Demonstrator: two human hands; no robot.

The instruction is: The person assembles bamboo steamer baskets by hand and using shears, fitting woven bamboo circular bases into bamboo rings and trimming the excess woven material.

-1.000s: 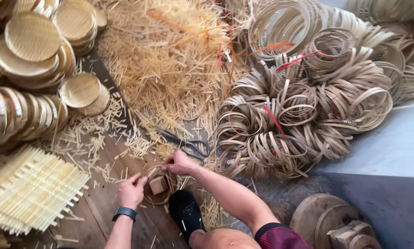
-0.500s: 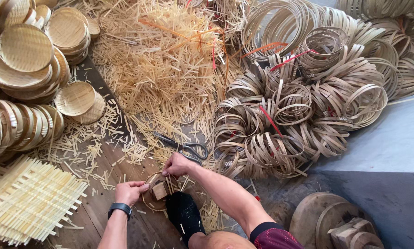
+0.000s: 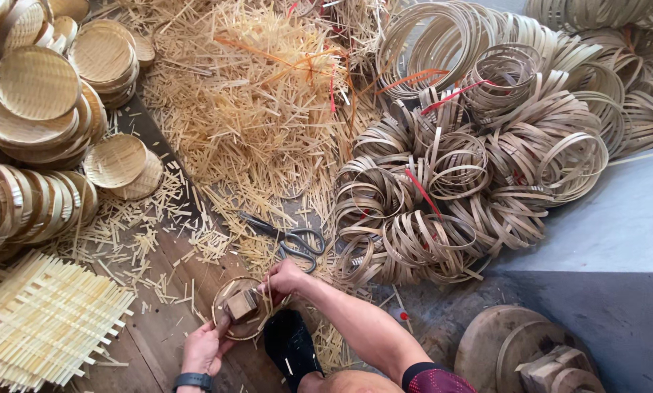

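- Left hand (image 3: 204,348) fingers pinch bamboo hoop's (image 3: 240,308) near rim; right hand (image 3: 286,277) fingers clench far rim over wooden block (image 3: 242,303).
- Risk: hoop springs free; splinters likely.

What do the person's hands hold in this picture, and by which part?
Both hands grip a thin bamboo ring with a small wooden block inside it: left hand at its lower rim, right hand at its upper right rim.
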